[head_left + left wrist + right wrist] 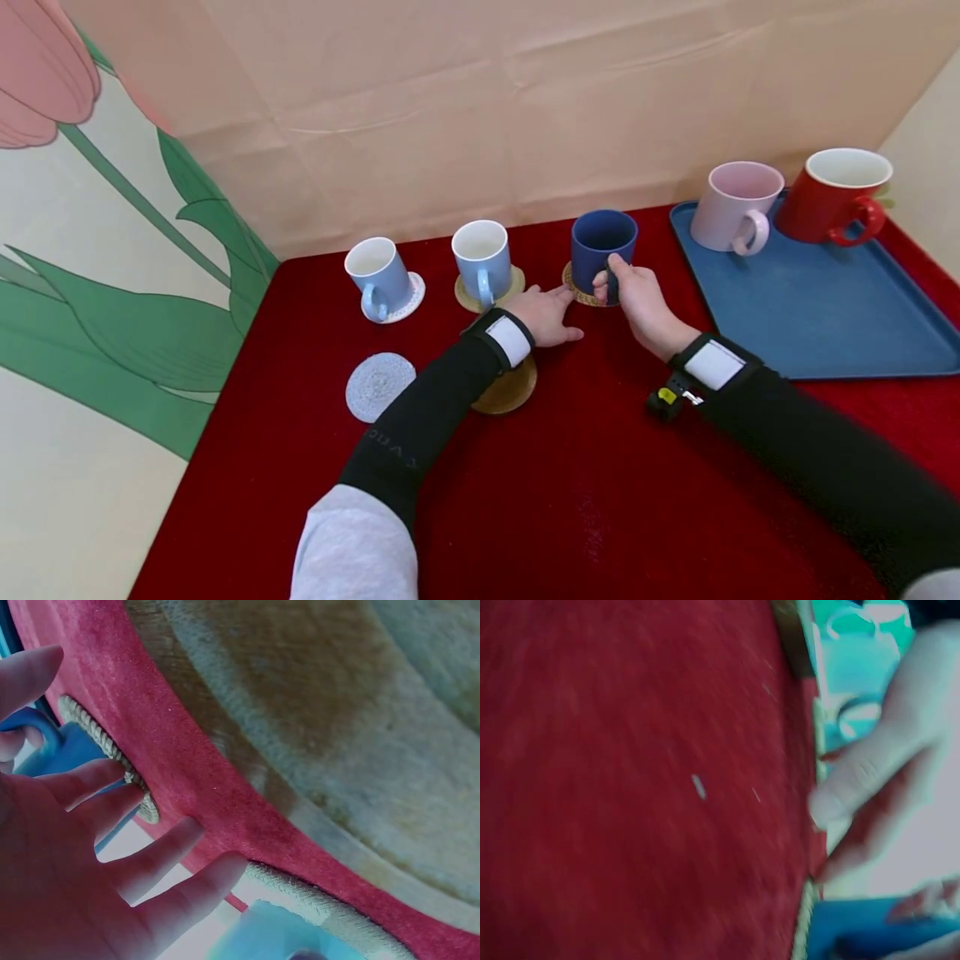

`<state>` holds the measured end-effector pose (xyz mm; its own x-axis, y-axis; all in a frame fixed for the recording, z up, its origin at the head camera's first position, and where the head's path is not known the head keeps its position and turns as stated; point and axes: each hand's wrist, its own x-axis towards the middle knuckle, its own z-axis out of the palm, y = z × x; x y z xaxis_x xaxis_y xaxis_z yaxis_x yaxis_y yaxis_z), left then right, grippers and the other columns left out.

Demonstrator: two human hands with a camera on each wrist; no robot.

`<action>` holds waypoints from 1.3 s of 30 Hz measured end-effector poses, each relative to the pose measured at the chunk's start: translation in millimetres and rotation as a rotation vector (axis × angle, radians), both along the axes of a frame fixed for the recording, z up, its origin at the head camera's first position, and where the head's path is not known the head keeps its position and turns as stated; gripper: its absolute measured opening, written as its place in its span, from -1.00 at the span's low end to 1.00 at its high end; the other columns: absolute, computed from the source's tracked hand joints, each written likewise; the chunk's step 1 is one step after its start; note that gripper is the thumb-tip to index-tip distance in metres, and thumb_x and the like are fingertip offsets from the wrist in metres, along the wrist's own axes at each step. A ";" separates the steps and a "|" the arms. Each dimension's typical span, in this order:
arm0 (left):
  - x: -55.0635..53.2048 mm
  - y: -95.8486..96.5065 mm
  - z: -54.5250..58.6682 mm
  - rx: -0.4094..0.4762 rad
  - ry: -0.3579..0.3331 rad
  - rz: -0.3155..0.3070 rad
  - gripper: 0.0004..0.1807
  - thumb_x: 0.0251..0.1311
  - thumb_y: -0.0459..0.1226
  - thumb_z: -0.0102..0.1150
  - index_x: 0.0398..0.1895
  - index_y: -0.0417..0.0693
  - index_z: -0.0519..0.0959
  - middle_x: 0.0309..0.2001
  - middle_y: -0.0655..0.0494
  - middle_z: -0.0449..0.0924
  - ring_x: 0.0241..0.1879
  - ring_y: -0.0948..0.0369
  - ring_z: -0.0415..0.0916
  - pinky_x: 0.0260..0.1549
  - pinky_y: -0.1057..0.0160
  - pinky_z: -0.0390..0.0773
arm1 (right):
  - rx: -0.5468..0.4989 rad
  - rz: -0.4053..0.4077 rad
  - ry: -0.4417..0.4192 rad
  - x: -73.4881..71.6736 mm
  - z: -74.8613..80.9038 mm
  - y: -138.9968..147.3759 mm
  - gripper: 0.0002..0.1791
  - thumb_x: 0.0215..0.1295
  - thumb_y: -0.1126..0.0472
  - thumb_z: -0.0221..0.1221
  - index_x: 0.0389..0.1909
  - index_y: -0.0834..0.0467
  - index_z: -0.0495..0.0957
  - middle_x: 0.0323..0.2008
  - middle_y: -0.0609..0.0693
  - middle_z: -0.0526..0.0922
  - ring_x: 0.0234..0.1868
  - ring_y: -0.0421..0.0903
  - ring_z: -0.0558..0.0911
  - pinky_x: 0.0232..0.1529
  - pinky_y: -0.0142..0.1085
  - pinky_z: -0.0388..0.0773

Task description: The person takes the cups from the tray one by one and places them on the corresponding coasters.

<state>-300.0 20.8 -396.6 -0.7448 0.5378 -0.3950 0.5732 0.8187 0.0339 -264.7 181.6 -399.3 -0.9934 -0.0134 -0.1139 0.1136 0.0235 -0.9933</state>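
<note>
A navy mug stands upright on a woven coaster. My right hand grips its dark handle, thumb on top. My left hand is to the left, fingers extended, with fingertips at the coaster's edge. In the left wrist view, the left hand has its fingers spread beside the woven coaster. The right wrist view shows the left hand near the navy mug; that view is blurred.
Two light blue mugs stand on coasters at the left. A grey round coaster and a brown wooden coaster, partly under the left arm, lie nearer. At right, a blue tray holds a pink mug and a red mug.
</note>
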 end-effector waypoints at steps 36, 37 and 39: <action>5.1 -0.6 3.8 0.020 0.038 -0.003 -0.19 0.33 0.19 -0.04 0.52 0.02 0.08 0.48 0.13 0.09 0.42 0.25 0.05 0.36 0.21 0.00 | 0.126 0.094 -0.126 1.4 13.5 2.1 -0.52 0.58 -0.01 -0.25 -0.02 0.34 0.40 -0.24 -0.05 0.73 0.12 0.09 0.52 0.35 0.05 0.10; 5.1 -0.5 3.6 0.019 0.041 -0.004 -0.19 0.33 0.19 -0.04 0.52 0.02 0.08 0.48 0.13 0.09 0.42 0.25 0.05 0.36 0.21 0.00 | 0.134 0.089 -0.125 1.3 13.3 2.0 -0.52 0.58 -0.01 -0.25 -0.02 0.34 0.40 -0.24 -0.05 0.73 0.13 0.12 0.51 0.35 0.06 0.09; 5.3 -0.3 3.6 0.018 0.045 -0.007 -0.19 0.33 0.19 -0.04 0.52 0.02 0.09 0.48 0.13 0.09 0.42 0.26 0.06 0.36 0.21 0.00 | 0.142 0.082 -0.124 1.1 12.9 1.6 -0.52 0.58 -0.01 -0.25 -0.01 0.34 0.40 -0.24 -0.05 0.73 0.14 0.14 0.50 0.34 0.06 0.09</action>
<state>-294.7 20.5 -393.0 -0.7576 0.5499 -0.3515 0.5802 0.8141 0.0230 -263.7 183.3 -386.3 -0.9679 -0.0683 -0.2417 0.2267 0.1769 -0.9578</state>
